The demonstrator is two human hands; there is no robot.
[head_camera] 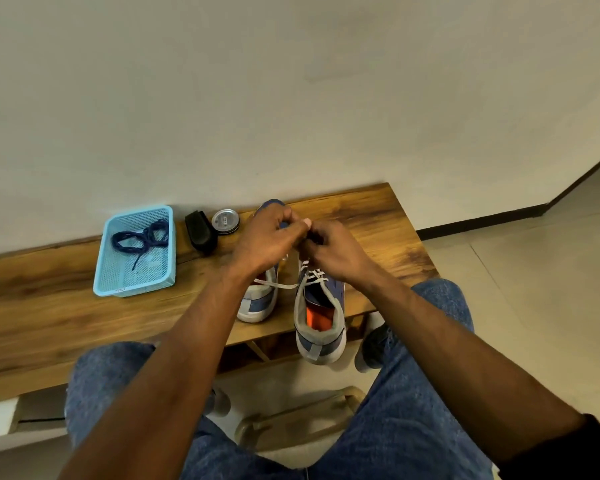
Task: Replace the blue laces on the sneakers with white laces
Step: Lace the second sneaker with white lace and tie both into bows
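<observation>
Two blue-and-grey sneakers stand on the wooden bench, heels toward me. The right sneaker overhangs the front edge and shows an orange insole; white lace crosses its eyelets. The left sneaker is partly hidden under my left forearm, with a loose white lace end trailing beside it. My left hand and my right hand meet above the right sneaker's front, fingers curled and pinching something small, apparently the white lace, between the fingertips. Dark blue laces lie in a light blue basket.
A black brush and a round metal tin sit by the wall behind the sneakers. The wall runs directly behind the bench. My jeans-clad knees are at the bench's front edge, with a stool frame on the floor between them.
</observation>
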